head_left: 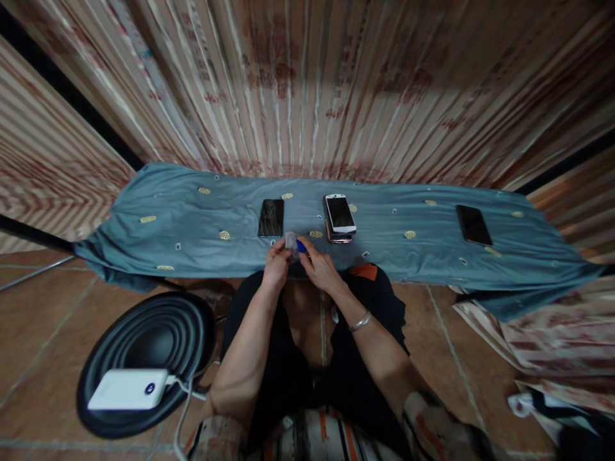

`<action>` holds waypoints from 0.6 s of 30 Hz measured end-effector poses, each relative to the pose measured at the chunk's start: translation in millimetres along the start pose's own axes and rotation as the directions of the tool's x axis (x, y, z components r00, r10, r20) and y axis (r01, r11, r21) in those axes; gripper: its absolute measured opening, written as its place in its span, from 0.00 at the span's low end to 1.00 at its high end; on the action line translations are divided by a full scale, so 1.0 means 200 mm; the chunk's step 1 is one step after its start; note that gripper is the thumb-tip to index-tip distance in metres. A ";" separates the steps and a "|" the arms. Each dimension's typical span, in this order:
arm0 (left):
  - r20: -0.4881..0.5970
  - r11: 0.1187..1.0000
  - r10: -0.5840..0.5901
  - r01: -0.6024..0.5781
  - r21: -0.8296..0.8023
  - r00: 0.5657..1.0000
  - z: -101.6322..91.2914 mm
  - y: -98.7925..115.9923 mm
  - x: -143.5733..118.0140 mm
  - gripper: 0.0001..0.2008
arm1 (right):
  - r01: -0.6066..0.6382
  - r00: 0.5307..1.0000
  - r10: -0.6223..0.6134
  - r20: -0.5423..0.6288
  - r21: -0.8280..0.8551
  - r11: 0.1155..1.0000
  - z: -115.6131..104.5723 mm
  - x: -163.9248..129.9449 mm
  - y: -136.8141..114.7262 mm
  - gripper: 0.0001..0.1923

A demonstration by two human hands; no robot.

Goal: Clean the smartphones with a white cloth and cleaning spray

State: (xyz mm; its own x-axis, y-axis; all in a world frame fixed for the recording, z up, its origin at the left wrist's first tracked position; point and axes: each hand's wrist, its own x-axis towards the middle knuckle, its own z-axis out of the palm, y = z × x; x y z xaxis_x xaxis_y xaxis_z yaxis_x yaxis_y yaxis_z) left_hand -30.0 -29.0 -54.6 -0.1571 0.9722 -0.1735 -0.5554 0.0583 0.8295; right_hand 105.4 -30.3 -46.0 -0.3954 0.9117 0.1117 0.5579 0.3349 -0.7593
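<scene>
My left hand is closed on a small pale, see-through piece, perhaps plastic, at the near edge of the cloth-covered bench. Close beside it, my right hand grips a small blue object; its tip points at the pale piece, and my fingers hide most of it. Just beyond my left hand lies a dark phone, screen up. A white-framed phone rests on top of a stack of phones, ahead of and right of my right hand.
Another black phone lies toward the right end of the blue-green cloth. Low on the left, a white power bank with a plugged-in cable sits on a round black ridged object. Patterned curtains hang behind the bench.
</scene>
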 end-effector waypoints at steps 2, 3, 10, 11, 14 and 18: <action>-0.008 1.000 0.006 -0.006 -0.005 1.000 0.00 0.00 0.00 0.18 | -0.004 1.000 0.004 0.014 0.002 1.000 0.00 0.00 -0.01 0.27; -0.013 1.000 0.009 -0.010 -0.009 1.000 0.00 0.01 -0.01 0.17 | -0.008 1.000 0.007 0.018 0.007 1.000 -0.01 0.00 -0.01 0.27; -0.033 1.000 0.002 -0.003 -0.022 0.999 0.00 0.03 -0.01 0.15 | -0.062 0.998 0.060 0.032 0.072 0.995 -0.03 -0.01 -0.02 0.29; -0.044 1.000 0.001 -0.003 -0.025 0.999 0.00 0.03 -0.01 0.14 | -0.074 0.997 0.073 0.024 0.074 0.995 -0.04 -0.02 -0.01 0.30; -0.074 0.999 0.003 -0.006 -0.036 0.997 -0.01 0.06 -0.01 0.15 | -0.095 0.994 0.100 -0.043 0.100 0.990 -0.07 -0.03 0.01 0.32; -0.112 0.999 -0.029 0.026 -0.027 0.993 -0.02 0.09 -0.01 0.16 | -0.107 0.979 0.142 -0.147 0.223 0.969 -0.16 -0.07 0.04 0.33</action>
State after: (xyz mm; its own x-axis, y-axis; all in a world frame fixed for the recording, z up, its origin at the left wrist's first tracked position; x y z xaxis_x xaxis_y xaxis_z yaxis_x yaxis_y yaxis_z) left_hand -42.9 -30.4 -42.4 -0.2314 0.9386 -0.2558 -0.5815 0.0774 0.8099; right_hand 138.4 -33.4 -32.7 -0.2004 0.9750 0.0959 0.4200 0.1739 -0.8907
